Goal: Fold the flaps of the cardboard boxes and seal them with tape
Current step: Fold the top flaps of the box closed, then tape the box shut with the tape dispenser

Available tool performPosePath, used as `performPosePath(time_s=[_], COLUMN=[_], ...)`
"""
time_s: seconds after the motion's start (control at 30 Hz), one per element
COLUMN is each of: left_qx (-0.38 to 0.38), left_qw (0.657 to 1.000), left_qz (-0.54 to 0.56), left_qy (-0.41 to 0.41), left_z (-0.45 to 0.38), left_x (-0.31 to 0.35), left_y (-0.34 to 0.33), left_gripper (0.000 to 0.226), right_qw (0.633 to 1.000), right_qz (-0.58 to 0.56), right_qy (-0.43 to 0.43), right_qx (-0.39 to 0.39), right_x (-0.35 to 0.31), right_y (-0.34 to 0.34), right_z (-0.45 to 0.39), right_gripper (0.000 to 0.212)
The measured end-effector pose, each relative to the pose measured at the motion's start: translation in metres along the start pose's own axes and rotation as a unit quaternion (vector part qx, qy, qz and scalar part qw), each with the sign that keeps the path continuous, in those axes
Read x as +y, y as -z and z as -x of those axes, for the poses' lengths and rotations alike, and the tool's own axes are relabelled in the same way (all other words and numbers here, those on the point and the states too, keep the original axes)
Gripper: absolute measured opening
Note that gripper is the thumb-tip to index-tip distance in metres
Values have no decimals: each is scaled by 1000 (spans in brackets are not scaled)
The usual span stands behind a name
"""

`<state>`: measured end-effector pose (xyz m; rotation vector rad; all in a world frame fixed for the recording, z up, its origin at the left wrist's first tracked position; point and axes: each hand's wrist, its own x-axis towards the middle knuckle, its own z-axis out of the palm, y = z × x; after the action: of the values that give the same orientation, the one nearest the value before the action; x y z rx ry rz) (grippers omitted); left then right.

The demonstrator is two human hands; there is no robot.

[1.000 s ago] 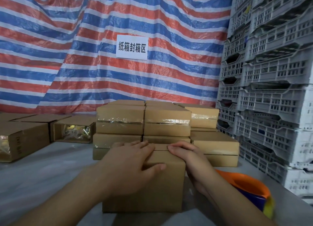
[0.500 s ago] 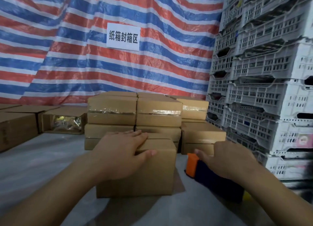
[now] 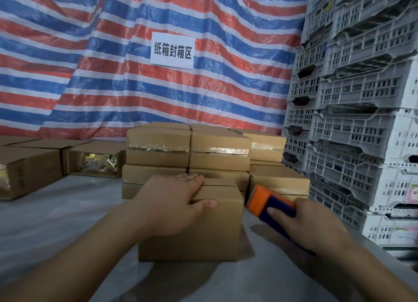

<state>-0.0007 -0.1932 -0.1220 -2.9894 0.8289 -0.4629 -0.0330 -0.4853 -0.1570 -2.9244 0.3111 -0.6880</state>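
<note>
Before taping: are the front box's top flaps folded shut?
Shut, untaped: the left hand presses the cardboard box's flaps flat, bare seam showing.

Left hand point(image 3: 172, 202) laid flat, fingers straight, thumb spread to the side. Right hand point(image 3: 309, 224) curled in a grip, forearm extended forward.

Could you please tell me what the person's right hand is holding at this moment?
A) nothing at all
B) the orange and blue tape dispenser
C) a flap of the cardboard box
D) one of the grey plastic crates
B: the right hand grips the orange and blue tape dispenser beside the cardboard box, while the left hand presses the flaps down.
</note>
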Motion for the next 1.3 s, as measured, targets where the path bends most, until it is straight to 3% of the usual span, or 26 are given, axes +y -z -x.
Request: performPosePath(time_s=[0.1, 0.2, 0.27, 0.37, 0.43, 0.5, 0.6, 0.67, 0.73, 0.83, 0.93, 1.03, 1.17, 1.3], left_qx=[22, 16, -5, -38, -56, -30, -4, -15, -11, 3, 31, 44, 61, 91], left_qw=[999, 983, 961, 958, 924, 846, 738, 679, 642, 628, 598, 600, 580, 554], left_qz=[34, 183, 273, 274, 358, 518, 662, 724, 755, 763, 781, 772, 781, 793], left_qy=[-9, 11, 44, 81, 124, 122, 128, 119, 134, 152, 179, 204, 223, 236], left_z=[-1, 4, -1, -27, -35, -29, -14, -8, -5, -5, -7, -8, -7, -7], left_x=[-1, -7, -16, -20, -24, -28, -42, -46, -47, -41, -38, -39, -37, -33], left_y=[1, 4, 7, 11, 11, 15, 21, 29, 35, 38, 44, 53, 61, 62], left_gripper=[83, 69, 58, 30, 24, 37, 60, 77, 85, 80, 80, 79, 56, 38], right_qw=[984, 936, 903, 862, 832, 810, 793, 791, 783, 784, 785, 788, 800, 797], right_qz=[-173, -351, -427, -486, -519, -534, -538, -532, -541, -545, -527, -504, -478, -470], right_qy=[14, 18, 15, 38, 42, 33, 30, 32, 30, 40, 56, 58, 65, 61], right_qx=[25, 16, -39, -136, -193, -239, -285, -300, -304, -295, -321, -349, -356, -374], right_x=[-14, -38, -56, -83, -100, -113, -128, -134, -136, -133, -134, -141, -146, -146], right_y=[39, 82, 105, 120, 120, 117, 106, 96, 90, 84, 84, 87, 88, 88], right_z=[-18, -35, -47, -64, -73, -79, -85, -86, -87, -93, -98, -101, -105, -107], right_gripper=[70, 78, 77, 83, 83, 81, 76, 73, 67, 71, 58, 63, 78, 75])
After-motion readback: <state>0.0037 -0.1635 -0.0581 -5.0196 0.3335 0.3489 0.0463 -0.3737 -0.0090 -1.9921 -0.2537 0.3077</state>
